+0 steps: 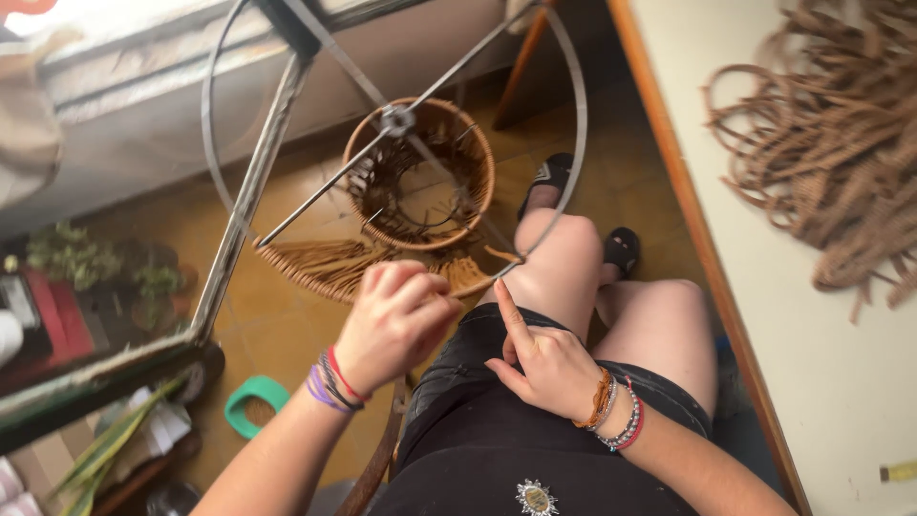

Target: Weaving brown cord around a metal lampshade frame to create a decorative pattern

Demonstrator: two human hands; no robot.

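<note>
The left hand (394, 323) is curled into a loose fist, its fingers (411, 287) bent inward at the lower edge of a wire frame (229, 215). The fingers close over the spot where tan woven strands (330, 268) meet the rim; whether they pinch a strand or only press on it cannot be told, since the knuckles hide the tips. Red, dark and purple bands (330, 382) circle that wrist.

Just to the right, the right hand (544, 363) rests over the person's lap with its forefinger (509, 315) stretched straight up toward the frame's rim and the other fingers folded into the palm. It holds nothing that shows. The fingertip is near the rim, but contact cannot be made out. Beaded and cord bracelets (616, 411) sit on this wrist.

Above both hands, beyond the fingertips, the frame's thin spokes run to a small hub (394, 119), and behind the hub lies a round ring (420, 172) partly wrapped in brown weaving. The frame's big outer hoop (578, 124) curves past the person's bare knee (564, 258).

Below the hands are black shorts (497, 449). Farther off, past the knees, two dark sandals (583, 210) stand on a yellow tiled floor (277, 325). Well to the right of the right hand, a heap of brown wicker strips (831, 143) lies on a pale table (793, 363). Left of the left hand, a green roll of tape (256, 401) lies on the floor.
</note>
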